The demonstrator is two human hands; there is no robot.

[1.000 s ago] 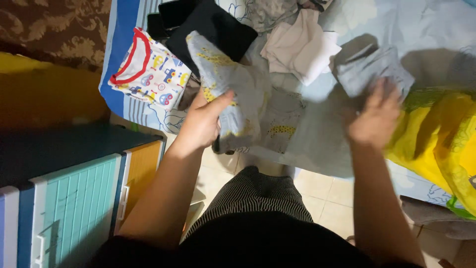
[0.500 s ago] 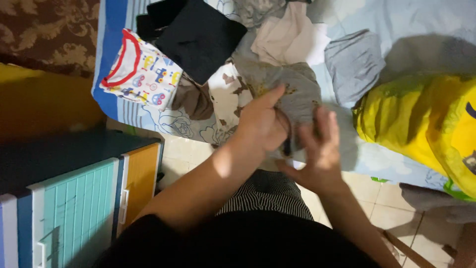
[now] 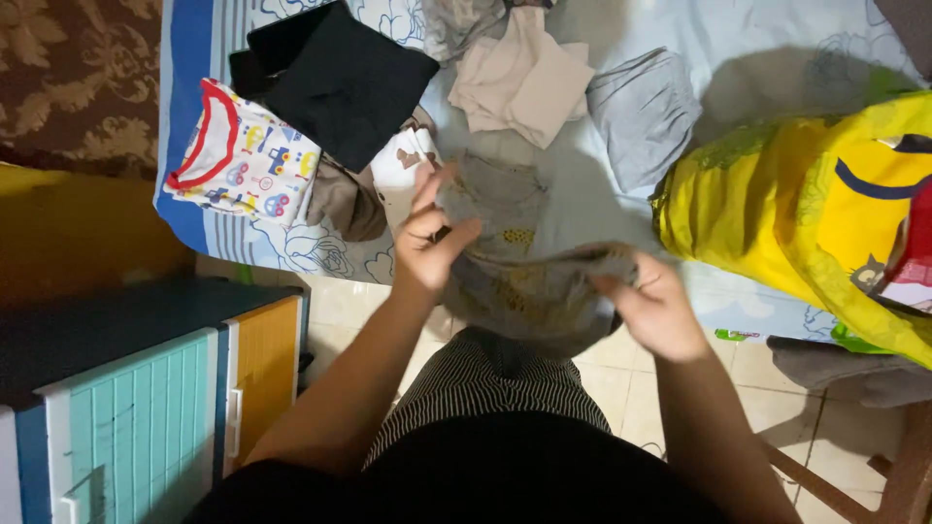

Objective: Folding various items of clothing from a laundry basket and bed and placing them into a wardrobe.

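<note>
I see both hands gripping a grey garment with yellow print (image 3: pixel 524 281) at the near edge of the bed (image 3: pixel 777 39). My left hand (image 3: pixel 427 243) pinches its upper left edge; my right hand (image 3: pixel 655 306) clutches its right edge. Further onto the bed lie a black garment (image 3: pixel 340 82), a beige cloth (image 3: pixel 524 82) and a yellow bag (image 3: pixel 825 204).

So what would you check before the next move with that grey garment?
1. Left hand grips the grey garment at its upper edge: ok.
2. Right hand pinches the other end: ok.
3. Garment spread flat between hands: not ok, it sags and bunches.
4. Garment over the bed: not ok, it hangs off the edge.
5. Folded grey piece apart from the hands: ok.
6. Which side faces up: cannot tell.
</note>
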